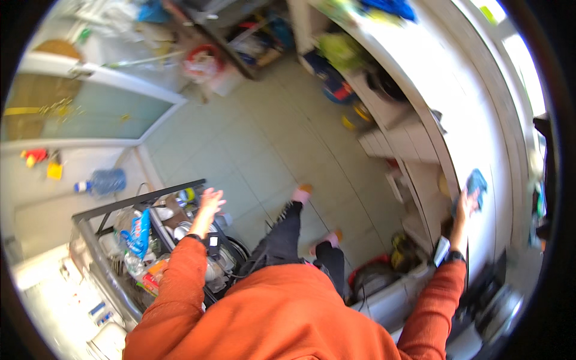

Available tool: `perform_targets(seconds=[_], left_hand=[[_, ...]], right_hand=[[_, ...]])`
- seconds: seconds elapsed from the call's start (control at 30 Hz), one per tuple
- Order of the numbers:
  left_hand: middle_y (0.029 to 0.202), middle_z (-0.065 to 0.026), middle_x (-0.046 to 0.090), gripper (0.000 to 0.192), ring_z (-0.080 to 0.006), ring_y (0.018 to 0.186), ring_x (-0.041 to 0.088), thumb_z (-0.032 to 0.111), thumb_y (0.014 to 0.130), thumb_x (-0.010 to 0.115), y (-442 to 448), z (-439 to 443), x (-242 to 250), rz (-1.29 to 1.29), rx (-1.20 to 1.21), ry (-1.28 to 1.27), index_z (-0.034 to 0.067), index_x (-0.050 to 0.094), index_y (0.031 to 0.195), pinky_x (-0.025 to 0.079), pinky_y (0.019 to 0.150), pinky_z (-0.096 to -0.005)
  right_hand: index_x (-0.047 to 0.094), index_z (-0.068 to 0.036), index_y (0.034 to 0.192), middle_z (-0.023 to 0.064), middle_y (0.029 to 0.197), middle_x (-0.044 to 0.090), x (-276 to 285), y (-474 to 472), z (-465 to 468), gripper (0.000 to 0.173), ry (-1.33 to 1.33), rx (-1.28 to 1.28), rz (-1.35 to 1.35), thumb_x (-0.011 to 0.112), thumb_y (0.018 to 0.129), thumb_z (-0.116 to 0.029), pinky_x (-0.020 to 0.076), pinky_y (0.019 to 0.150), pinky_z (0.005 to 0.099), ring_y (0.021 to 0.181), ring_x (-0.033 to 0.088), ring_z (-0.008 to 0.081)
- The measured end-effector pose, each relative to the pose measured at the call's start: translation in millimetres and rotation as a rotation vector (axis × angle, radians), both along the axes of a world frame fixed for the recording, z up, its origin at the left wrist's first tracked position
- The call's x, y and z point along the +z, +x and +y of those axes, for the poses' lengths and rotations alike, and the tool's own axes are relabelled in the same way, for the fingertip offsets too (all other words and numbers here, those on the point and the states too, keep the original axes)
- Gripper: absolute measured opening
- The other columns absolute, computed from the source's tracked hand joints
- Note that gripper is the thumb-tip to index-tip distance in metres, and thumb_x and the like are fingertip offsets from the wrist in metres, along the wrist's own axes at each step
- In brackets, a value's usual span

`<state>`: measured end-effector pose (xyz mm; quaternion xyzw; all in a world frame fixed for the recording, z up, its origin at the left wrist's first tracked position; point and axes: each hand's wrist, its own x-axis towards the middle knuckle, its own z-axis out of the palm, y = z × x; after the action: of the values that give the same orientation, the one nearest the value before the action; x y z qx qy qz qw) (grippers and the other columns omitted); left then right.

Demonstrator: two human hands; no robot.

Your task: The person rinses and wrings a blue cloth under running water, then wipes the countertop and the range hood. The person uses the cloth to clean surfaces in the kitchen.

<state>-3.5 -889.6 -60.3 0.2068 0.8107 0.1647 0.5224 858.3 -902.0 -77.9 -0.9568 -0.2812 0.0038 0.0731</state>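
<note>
On the white tiled counter (454, 108) at the right, my right hand (468, 202) grips a crumpled blue-grey cloth (477, 184) and presses it near the counter's front edge. My left hand (209, 207) is held out in the air with its fingers apart and nothing in it. Below and beside that hand is a dark metal-framed rack (139, 198) crowded with packets, bowls and other goods. A blue plastic packet (140, 234) lies on top of the rack.
Under the counter are open shelves with a dark pot (387, 85) and a green bag (339, 51). A glass-panelled white door (90, 103) stands at the left, above a clear blue water bottle (108, 181). A red bucket (204, 63) sits on the tiled floor (270, 135) farther off.
</note>
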Motion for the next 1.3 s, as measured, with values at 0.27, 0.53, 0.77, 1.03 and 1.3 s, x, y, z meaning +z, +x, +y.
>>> perform_targets(seconds=[0.27, 0.53, 0.77, 1.03, 1.3], left_hand=[[0.134, -0.0145, 0.043, 0.069, -0.0264, 0.102, 0.06, 0.035, 0.088, 0.059, 15.9, 45.7, -1.3, -0.071, 0.044, -0.02, 0.007, 0.024, 0.14, 0.042, 0.089, -0.0483], [0.126, -0.0148, 0.052, 0.067, -0.0259, 0.092, 0.064, 0.035, 0.087, 0.062, -43.3, 9.6, 7.9, -0.038, 0.258, 0.141, 0.004, 0.029, 0.137, 0.047, 0.068, -0.04], [0.112, -0.0082, 0.061, 0.05, -0.0226, 0.096, 0.062, 0.034, 0.088, 0.059, -148.1, 3.4, -8.4, 0.026, 0.605, 0.052, 0.01, 0.042, 0.129, 0.044, 0.075, -0.0387], [0.106, -0.0081, 0.064, 0.045, -0.0198, 0.088, 0.064, 0.027, 0.088, 0.059, -315.0, 205.2, -51.2, 0.017, 0.496, 0.124, 0.007, 0.046, 0.126, 0.044, 0.073, -0.0366], [0.096, -0.0108, 0.066, 0.031, -0.0191, 0.08, 0.065, 0.019, 0.085, 0.063, -356.1, 380.8, -107.5, -0.066, 0.26, 0.322, 0.001, 0.059, 0.111, 0.052, 0.067, -0.0354]], right_hand=[[0.009, -0.033, 0.146, 0.0321, 0.125, 0.04, -10.9, 30.8, 2.6, 0.079, -0.043, -0.064, -0.099, 0.044, 0.083, -0.065, 0.0345, 0.094, 0.0573, 0.113, 0.043, 0.0492], [0.013, -0.044, 0.143, 0.0277, 0.128, 0.039, 7.1, 50.9, 16.5, 0.075, -0.154, -0.104, -0.063, 0.043, 0.08, -0.07, 0.0395, 0.088, 0.0532, 0.111, 0.047, 0.0416], [0.035, -0.023, 0.129, 0.021, 0.109, 0.053, 80.1, -30.4, 63.9, 0.051, -0.331, -0.134, -0.276, 0.048, 0.087, -0.049, 0.0449, 0.077, 0.044, 0.098, 0.054, 0.0317], [0.063, -0.007, 0.094, 0.0096, 0.08, 0.066, 82.9, -190.4, 115.7, 0.024, -0.365, 0.042, -0.19, 0.051, 0.091, -0.028, 0.0492, 0.054, 0.031, 0.067, 0.062, 0.0193], [0.057, -0.001, 0.071, 0.0097, 0.05, 0.058, -22.7, -355.0, 113.0, 0.017, -0.278, -0.228, 0.404, 0.061, 0.079, -0.014, 0.0494, 0.042, 0.0382, 0.042, 0.057, 0.0221]])
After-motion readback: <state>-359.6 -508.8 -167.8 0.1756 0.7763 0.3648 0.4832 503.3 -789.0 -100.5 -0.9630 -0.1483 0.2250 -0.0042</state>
